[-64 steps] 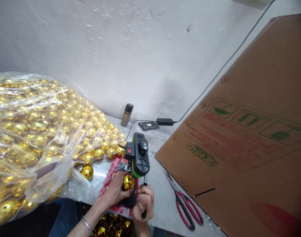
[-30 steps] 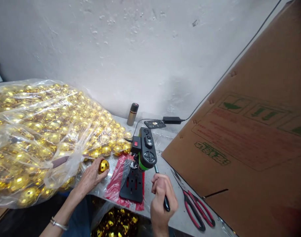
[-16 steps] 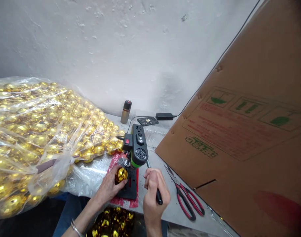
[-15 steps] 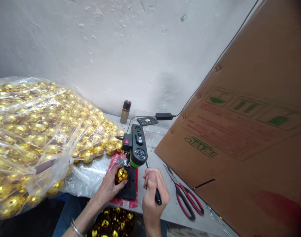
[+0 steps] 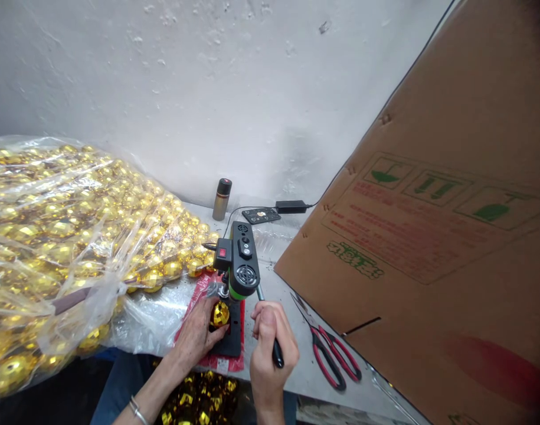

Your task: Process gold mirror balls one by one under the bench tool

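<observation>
A small black bench drill press (image 5: 244, 260) with a red switch and a green ring stands on a red plastic sheet (image 5: 238, 362). My left hand (image 5: 199, 333) is closed around a shiny gold faceted ball (image 5: 221, 314) on the press's base, below the drill head. The drill tip is too small to make out, so I cannot tell whether it touches the ball. On the right side of the press, my right hand (image 5: 275, 345) is wrapped round its lever handle (image 5: 277, 354), whose black end pokes out below the fist.
A clear bag of gold balls (image 5: 66, 236) fills the left. Red-handled scissors (image 5: 334, 354) lie beside a large cardboard box (image 5: 411, 236). Behind the press are a bottle (image 5: 222, 199), a phone-like black slab (image 5: 261, 215) and a power adapter (image 5: 291, 206). More gold balls (image 5: 199, 395) sit below the table edge.
The whole view has shifted slightly. The left hand and ball sit a little closer in under the drill head. Both hands keep their grips.
</observation>
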A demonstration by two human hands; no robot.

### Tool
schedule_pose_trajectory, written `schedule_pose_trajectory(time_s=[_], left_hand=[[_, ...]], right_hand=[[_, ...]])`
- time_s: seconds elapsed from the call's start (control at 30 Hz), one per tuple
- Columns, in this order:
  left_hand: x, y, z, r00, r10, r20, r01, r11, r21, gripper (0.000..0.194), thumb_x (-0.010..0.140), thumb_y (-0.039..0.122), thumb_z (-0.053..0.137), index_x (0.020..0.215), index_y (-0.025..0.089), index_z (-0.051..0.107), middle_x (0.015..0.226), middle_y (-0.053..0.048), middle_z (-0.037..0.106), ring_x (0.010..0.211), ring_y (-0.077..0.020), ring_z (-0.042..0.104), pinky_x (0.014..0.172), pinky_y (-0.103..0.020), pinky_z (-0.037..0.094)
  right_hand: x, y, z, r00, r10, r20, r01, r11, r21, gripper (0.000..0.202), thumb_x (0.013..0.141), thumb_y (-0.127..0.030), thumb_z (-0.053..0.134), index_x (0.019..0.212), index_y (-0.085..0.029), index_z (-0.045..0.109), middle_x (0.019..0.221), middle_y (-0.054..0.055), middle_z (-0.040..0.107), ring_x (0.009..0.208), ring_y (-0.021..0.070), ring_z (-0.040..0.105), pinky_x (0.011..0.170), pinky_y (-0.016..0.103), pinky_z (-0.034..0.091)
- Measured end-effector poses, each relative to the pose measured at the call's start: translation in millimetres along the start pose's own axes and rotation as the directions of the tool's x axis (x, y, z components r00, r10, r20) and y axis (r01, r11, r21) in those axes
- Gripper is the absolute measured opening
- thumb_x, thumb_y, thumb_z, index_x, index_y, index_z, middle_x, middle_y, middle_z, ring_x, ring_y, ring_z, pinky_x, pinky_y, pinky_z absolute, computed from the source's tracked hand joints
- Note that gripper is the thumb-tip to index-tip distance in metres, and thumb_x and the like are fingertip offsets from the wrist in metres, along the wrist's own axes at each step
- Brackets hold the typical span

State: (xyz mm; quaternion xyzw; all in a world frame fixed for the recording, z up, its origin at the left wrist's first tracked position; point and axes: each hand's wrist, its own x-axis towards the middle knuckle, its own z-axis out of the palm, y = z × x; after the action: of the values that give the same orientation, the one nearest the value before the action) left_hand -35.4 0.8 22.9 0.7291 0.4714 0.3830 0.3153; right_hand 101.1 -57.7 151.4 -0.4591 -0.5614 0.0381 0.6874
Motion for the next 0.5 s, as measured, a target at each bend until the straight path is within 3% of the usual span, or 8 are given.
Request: schedule_pose_trajectory(time_s=[0.2, 0.5], left_hand=[[1, -8, -1.6, 0.992, -0.129, 0.012, 0.129, 0.99, -0.057, 0.051, 0.083, 0.038, 0.077, 0.131, 0.022, 0.066, 0.125, -0.013, 0.078, 0.113, -0.0342, 0.076, 0.101, -0.053, 0.061], [3, -27, -16.0, 0.987, -0.087, 0.132, 0.108, 0.981, -0.163, 0.056, 0.086, 0.039, 0.078, 0.138, 0.022, 0.066, 0.128, -0.013, 0.079, 0.116, -0.0318, 0.075, 0.106, -0.049, 0.059]], right_hand=[[2, -2, 2, 1.0, 0.009, -0.027, -0.008, 1.0, 0.019, 0.036, 0.111, -0.018, 0.047, 0.076, -0.022, 0.054, 0.069, -0.003, 0.051, 0.061, 0.0114, 0.054, 0.057, 0.025, 0.041], [11, -7, 1, 0.999, 0.035, 0.004, -0.035, 0.999, -0.008, 0.034, 0.111, -0.021, 0.048, 0.077, -0.023, 0.05, 0.068, -0.004, 0.05, 0.056, 0.0109, 0.048, 0.052, 0.024, 0.039]])
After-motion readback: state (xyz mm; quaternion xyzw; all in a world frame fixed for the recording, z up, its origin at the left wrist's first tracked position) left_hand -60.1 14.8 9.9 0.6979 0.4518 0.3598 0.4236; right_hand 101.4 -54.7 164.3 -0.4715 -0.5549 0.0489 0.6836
